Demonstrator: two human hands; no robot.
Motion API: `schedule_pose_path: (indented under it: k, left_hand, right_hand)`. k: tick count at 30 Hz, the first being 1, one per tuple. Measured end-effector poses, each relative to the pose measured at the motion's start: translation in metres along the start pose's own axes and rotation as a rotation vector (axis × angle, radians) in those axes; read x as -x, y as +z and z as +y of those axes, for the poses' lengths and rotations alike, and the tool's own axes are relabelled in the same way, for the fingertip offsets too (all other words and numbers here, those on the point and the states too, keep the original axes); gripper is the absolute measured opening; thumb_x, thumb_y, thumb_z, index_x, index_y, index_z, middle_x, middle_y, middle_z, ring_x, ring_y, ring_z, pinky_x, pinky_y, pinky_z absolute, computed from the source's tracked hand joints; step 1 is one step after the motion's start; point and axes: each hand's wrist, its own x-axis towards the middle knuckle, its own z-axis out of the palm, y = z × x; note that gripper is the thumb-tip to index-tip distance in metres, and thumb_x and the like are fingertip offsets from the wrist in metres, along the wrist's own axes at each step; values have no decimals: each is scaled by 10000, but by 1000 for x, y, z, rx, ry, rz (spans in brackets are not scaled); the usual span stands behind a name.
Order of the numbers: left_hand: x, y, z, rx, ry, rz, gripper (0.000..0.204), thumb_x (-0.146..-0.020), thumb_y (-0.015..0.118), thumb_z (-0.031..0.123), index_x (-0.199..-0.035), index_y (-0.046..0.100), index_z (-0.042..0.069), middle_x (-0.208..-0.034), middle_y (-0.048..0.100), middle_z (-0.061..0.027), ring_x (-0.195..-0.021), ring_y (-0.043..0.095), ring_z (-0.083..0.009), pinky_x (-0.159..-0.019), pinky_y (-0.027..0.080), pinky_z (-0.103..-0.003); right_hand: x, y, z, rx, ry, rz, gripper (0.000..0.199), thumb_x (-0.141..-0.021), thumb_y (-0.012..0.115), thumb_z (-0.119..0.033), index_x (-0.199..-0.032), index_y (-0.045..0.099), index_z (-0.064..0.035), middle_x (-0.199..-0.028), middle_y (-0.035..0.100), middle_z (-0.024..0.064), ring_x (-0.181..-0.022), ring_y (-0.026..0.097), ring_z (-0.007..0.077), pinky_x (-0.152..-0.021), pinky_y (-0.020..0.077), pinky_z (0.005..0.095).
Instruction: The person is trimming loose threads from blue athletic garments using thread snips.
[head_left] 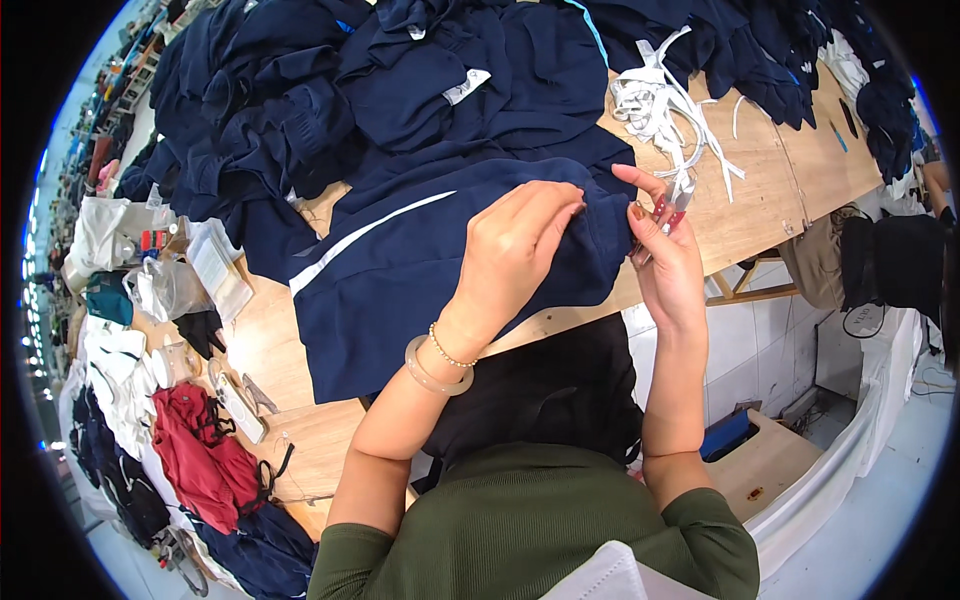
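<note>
A navy garment (390,270) with a white stripe lies across the wooden table in front of me. My left hand (515,245) is closed in a pinch on its cloth near the right end, fingertips pressed together. Beside that end, my right hand (662,245) holds small thread snips (678,200) with clear and red parts, partly hidden by the fingers. Its thumb and index finger are close to the garment's edge. The snips' metal tip points down toward the cloth.
Heaped navy garments (250,110) cover the table's far side. A tangle of white tape (655,100) sits at the far right. On the left are a red bag-like bundle (205,450), a white phone-like object (240,408) and plastic bags (160,290). The table's near edge (560,318) runs below my hands.
</note>
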Motion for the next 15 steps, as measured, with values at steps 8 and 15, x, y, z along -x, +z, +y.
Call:
schedule_pose_path:
  k: [8, 15]
  left_hand:
    - [8, 8, -12, 164, -235, -29, 90, -866, 581, -43, -951, 609, -29, -901, 682, -125, -826, 691, -226, -697, 538, -256]
    - [0, 8, 0, -34, 53, -61, 292, -688, 745, 40, -968, 659, 37, -1009, 660, -71, -901, 610, -250, -771, 502, -333]
  right_hand:
    - [-1, -7, -10, 276, 64, 83, 331, -939, 552, -115, -1269, 552, -97, -862, 526, -72, -775, 470, 7, -691, 395, 163]
    - [2, 1, -4, 100, 67, 84, 420, -891, 589, -32, -1304, 521, -65, -829, 520, -76, -710, 437, -7, -645, 362, 137]
